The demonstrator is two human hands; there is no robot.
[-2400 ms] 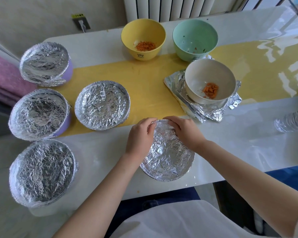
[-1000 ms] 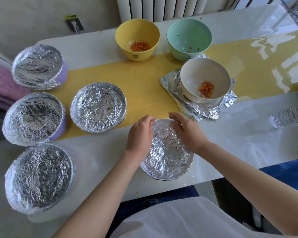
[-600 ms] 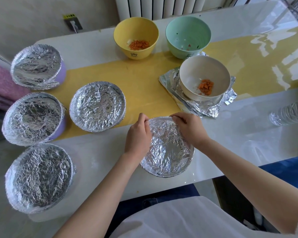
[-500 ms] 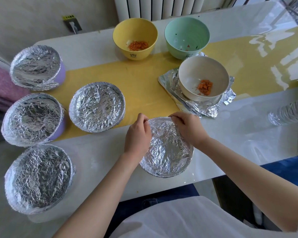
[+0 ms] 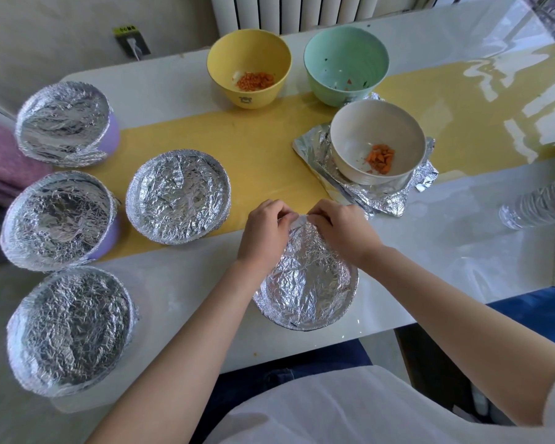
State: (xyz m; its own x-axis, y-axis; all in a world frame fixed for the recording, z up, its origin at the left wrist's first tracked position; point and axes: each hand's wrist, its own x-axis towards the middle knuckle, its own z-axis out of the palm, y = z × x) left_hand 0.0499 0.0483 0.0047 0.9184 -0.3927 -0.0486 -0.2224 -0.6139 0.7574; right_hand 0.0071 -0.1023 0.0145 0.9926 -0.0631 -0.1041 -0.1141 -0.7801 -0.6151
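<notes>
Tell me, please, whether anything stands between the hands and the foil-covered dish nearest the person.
Nothing visible does: the left hand and right hand both pinch the foil at its far edge.

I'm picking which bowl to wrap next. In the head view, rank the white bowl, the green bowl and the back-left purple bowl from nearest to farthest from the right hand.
From the right hand, which pinches the foil:
1. White bowl, just beyond it, slightly right.
2. Green bowl, farther back.
3. Purple bowl, far left, foil-covered.
</notes>
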